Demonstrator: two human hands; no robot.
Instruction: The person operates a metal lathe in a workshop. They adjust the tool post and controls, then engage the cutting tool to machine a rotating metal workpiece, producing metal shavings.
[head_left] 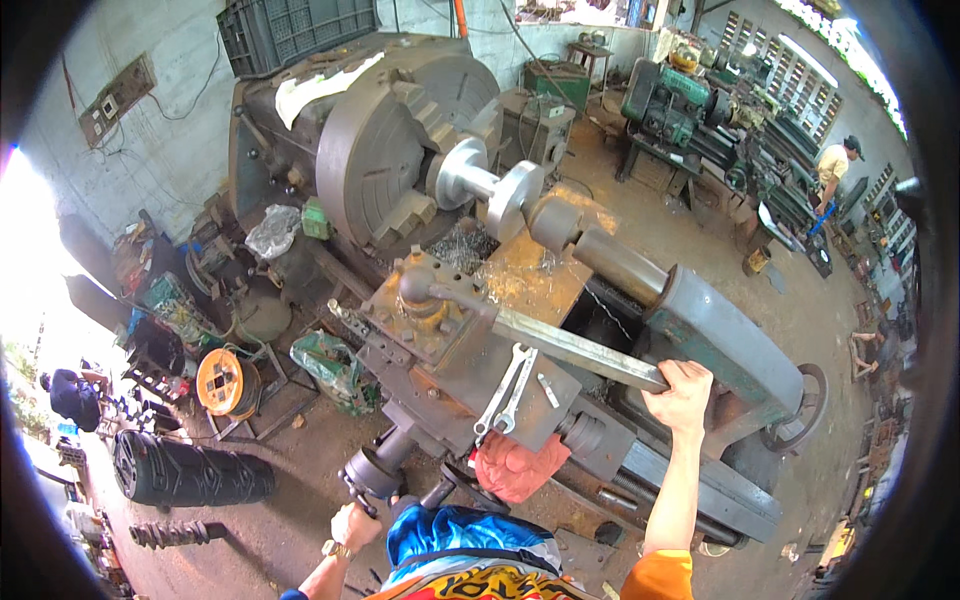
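An orange cable reel [222, 382] stood on the floor at the left, with a black ribbed cylinder [190, 476] lying nearer. A green bag [335, 366] sat just right of the reel. Far right, a person in a yellow shirt [832, 164] stood beside green machines [668, 102].

A person is standing at a big old lathe [600, 300] in a workshop. The right hand [682, 388] is gripping the end of a long flat metal bar [575, 349] that is sticking out from the tool post [425, 300]. The left hand [355, 522] is holding a crank handle [372, 472] low on the machine. Two wrenches [507, 388] are lying on the carriage, and a red rag [515, 468] is hanging just below them. A shiny round part [490, 190] is sitting in the big chuck [385, 145].
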